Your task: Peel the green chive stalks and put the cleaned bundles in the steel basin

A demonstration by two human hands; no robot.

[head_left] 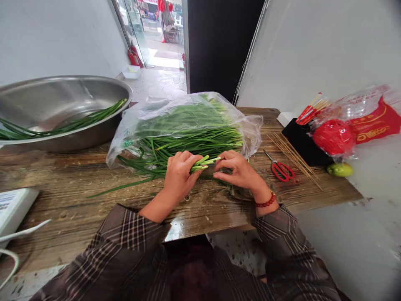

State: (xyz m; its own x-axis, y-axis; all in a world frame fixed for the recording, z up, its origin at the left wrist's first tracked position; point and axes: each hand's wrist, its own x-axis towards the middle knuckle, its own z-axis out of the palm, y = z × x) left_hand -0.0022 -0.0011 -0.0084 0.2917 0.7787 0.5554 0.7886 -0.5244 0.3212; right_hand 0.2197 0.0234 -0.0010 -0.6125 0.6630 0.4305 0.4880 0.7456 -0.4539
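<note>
My left hand point(181, 173) is closed round a small bunch of garlic chives point(203, 163), the pale stem ends pointing right. Close by, my right hand point(234, 169) pinches at the tip of one stem, thumb and fingers bent together. Just behind both hands lies a big pile of garlic chives point(200, 140) in an open clear plastic bag point(175, 108). Long green leaves trail left from the held bunch across the wooden table point(94, 175). A wide steel basin point(115, 88) at the left holds some more chives point(90, 119).
Red-handled scissors point(282, 170) and thin wooden sticks point(294, 161) lie right of the bag. Beyond them are a black box point(305, 142), red packaging point(335, 136) and a yellow-green fruit point(340, 169). A white device point(17, 209) with a cable sits at the left edge.
</note>
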